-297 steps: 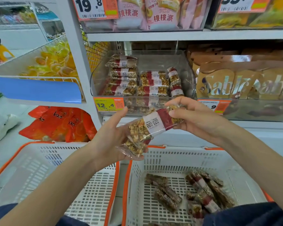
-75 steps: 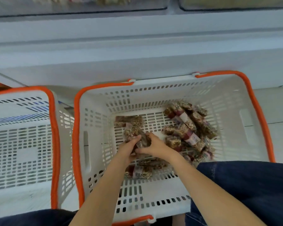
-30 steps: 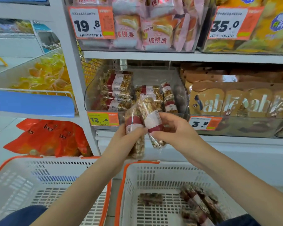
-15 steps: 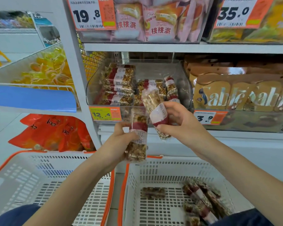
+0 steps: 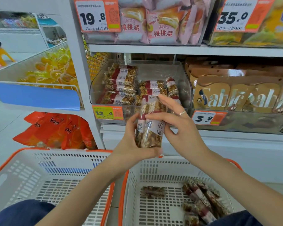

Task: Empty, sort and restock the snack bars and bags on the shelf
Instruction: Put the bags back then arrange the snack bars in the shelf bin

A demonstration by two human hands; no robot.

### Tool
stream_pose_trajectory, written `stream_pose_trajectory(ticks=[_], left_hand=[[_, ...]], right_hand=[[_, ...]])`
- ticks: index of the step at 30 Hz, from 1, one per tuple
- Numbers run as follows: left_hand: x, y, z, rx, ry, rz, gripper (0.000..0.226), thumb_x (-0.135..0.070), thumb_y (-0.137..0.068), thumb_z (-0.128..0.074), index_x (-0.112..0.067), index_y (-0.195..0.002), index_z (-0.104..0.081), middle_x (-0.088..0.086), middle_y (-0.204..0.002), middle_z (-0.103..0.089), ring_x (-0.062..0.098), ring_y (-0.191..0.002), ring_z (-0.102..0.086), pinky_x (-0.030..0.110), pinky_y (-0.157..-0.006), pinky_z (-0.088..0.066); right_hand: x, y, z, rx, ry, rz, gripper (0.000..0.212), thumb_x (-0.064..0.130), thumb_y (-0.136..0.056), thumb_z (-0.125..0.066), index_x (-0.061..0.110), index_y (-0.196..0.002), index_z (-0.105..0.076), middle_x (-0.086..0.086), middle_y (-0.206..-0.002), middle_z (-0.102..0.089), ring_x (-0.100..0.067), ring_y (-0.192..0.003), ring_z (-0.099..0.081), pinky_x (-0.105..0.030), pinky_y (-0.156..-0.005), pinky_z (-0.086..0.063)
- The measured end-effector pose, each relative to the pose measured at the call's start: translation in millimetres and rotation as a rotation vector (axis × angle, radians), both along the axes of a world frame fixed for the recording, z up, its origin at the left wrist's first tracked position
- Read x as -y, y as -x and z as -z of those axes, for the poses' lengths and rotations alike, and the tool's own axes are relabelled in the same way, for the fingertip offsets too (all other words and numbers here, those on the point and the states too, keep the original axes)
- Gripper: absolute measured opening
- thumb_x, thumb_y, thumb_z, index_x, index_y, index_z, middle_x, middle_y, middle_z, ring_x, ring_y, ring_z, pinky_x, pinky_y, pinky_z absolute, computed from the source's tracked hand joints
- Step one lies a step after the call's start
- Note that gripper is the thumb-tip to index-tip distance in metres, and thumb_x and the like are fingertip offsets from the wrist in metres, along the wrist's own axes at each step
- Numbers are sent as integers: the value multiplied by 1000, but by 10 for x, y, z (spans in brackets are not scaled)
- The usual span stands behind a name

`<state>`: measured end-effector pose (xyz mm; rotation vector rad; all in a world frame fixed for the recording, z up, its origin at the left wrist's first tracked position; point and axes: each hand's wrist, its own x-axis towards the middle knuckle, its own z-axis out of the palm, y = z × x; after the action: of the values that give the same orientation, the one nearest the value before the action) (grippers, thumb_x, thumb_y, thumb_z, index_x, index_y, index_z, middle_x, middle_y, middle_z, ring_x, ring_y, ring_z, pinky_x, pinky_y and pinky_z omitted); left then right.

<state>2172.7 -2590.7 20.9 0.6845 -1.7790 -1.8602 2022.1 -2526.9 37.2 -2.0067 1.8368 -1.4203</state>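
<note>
1. The person holds two nut bars [image 5: 149, 126] upright, side by side, in front of the clear shelf bin [image 5: 185, 75]. The left hand [image 5: 134, 139] is curled around the lower part of the pair from the left and from below. The right hand [image 5: 175, 121] has its thumb across the white labels, and its fingers are stretched up along the right side of the pair, so both hands press the two bars together.

2. What looks done: the bin already has a tall stack of bars [image 5: 121, 84] on its left side, a lower stack in the middle, and a few bars standing on end at the right. This suggests that the restocking is well under way — though not finished, since the space above the middle stack is free.

3. What is left: the right basket [image 5: 137, 173] holds several more bars — one lone bar [image 5: 152, 191] near the middle and a cluster toward the right corner. These probably must go to the bin too. The left basket [image 5: 44, 168] shows no goods inside.

4. The Sablé bags [image 5: 235, 97] in the next bin seem full; whether they were sorted already cannot be told.

5. The likely next step is to lay the aligned pair on the middle stack.
</note>
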Motion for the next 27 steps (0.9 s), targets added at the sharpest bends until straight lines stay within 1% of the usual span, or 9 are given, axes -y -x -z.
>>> stream_pose_trajectory(ticks=[3,5,7,9,13,18,22,25,27], left_hand=[[-73,4,32,-47,64,-83,98,16,-76,-65,-37,-141,-14,-17,-118,-49,-4,-86,-65,17,-63,-52],[-59,23,50,-47,153,-132,100,15,-76,-64,-36,-143,-12,-31,-116,-49,-1,-97,-63,18,-66,-53],[-71,23,118,-50,244,-190,103,9,-72,-67,-38,-144,-11,-26,-130,-43,11,-112,-59,21,-70,-54],[-103,31,166,-31,325,-205,106,-2,-68,-70,-40,-145,-8,-10,-141,-35,15,-123,-52,27,-82,-55],[-131,47,202,-8,362,-172,106,-24,-69,-77,-49,-143,-6,-6,-150,-27,12,-134,-41,40,-100,-48],[-93,31,165,0,352,-187,99,-28,-72,-76,-41,-145,-11,-18,-144,-33,5,-131,-41,40,-104,-44],[-70,54,184,51,459,-234,99,-40,-70,-72,-45,-146,-9,-10,-146,-33,21,-136,-36,48,-106,-39],[-73,70,207,67,501,-243,101,-42,-71,-71,-45,-146,-4,-11,-150,-28,19,-138,-33,47,-107,-38],[-108,79,229,90,579,-245,97,-36,-76,-69,-48,-144,-2,-20,-149,-22,10,-137,-28,34,-108,-36]], right_hand=[[-46,-110,-18,132,-29,0,68,-14,-88,-48,45,-121,-53,28,-151,-20,1,-143,-19,-21,-108,-38],[-80,-205,-13,411,-69,36,65,-6,-92,-48,49,-126,-42,47,-132,-29,10,-134,-31,-27,-104,-44],[-117,-286,13,688,-188,41,54,5,-96,-50,48,-127,-39,38,-120,-48,16,-103,-56,-28,-89,-55],[-133,-349,23,843,-293,2,54,16,-95,-55,49,-133,-35,24,-127,-52,14,-87,-62,-26,-76,-58],[-110,-318,51,821,-211,49,68,10,-89,-65,42,-140,-34,11,-139,-48,14,-89,-62,-15,-69,-54],[-107,-263,91,850,-201,16,65,8,-85,-69,30,-138,-39,10,-134,-55,-1,-94,-67,-19,-74,-55],[-86,-245,94,897,-205,-10,54,9,-86,-67,30,-130,-43,5,-118,-67,-11,-95,-69,-25,-72,-57],[-54,-233,119,918,-225,-25,53,13,-88,-65,31,-132,-41,-3,-106,-72,-15,-97,-69,-31,-80,-58],[-38,-252,128,895,-228,-26,53,16,-86,-68,30,-130,-43,-1,-107,-70,-11,-98,-67,-26,-80,-56]])
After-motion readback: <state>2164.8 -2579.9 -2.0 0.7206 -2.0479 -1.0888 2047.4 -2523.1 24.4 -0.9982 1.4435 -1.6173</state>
